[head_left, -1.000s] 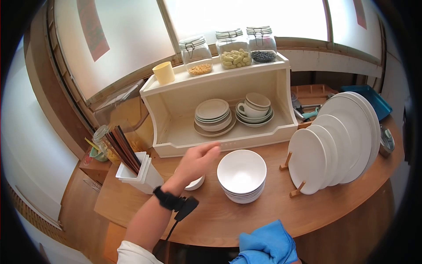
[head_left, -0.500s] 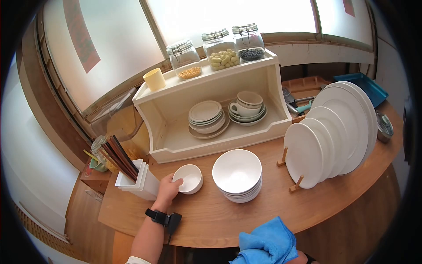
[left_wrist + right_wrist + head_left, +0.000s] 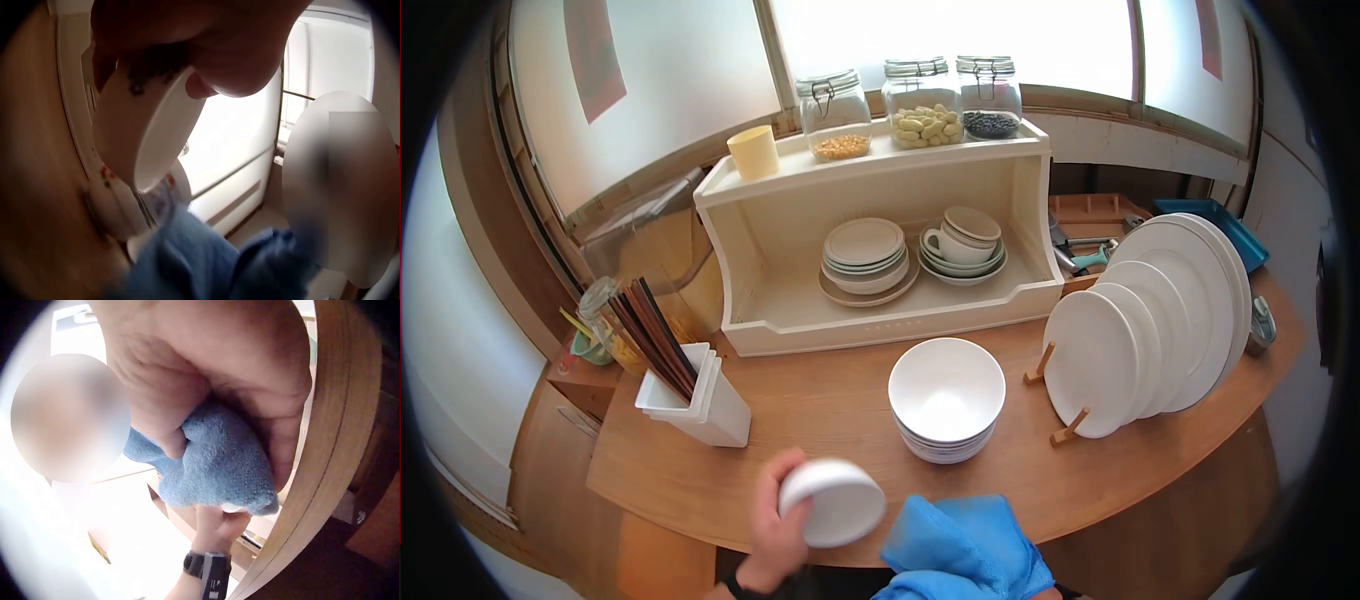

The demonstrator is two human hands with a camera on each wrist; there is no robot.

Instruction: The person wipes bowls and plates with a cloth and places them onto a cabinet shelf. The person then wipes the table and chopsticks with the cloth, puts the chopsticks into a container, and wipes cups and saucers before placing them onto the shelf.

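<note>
Wooden tabletop (image 3: pixel 820 410) below, the left hand (image 3: pixel 778 530) pinches a white bowl (image 3: pixel 835 510) at its rim, perhaps leaving its sides accessible beside the blue cloth (image 3: pixel 970 550) gripped by the right hand (image 3: pixel 219 362).

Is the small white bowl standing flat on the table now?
No, in the head view the left hand grips the small white bowl by its side and holds it tilted near the blue cloth.

On your desk (image 3: pixel 820 405): bowl stack (image 3: pixel 947 400) approx. mid, chopstick holder (image 3: pixel 718 405) L, plates (image 3: pixel 1093 360) in rack (image 3: pixel 1072 427) R. Behind stack: shelf unit (image 3: pixel 880 328) w/ dishes (image 3: pixel 865 255) inside; atop it, cup (image 3: pixel 754 152), jars (image 3: pixel 923 110) R of cup. Nearest you: loose bowl (image 3: pixel 842 505) in L grip (image 3: pixel 778 520), cloth (image 3: pixel 965 550) R.
</note>
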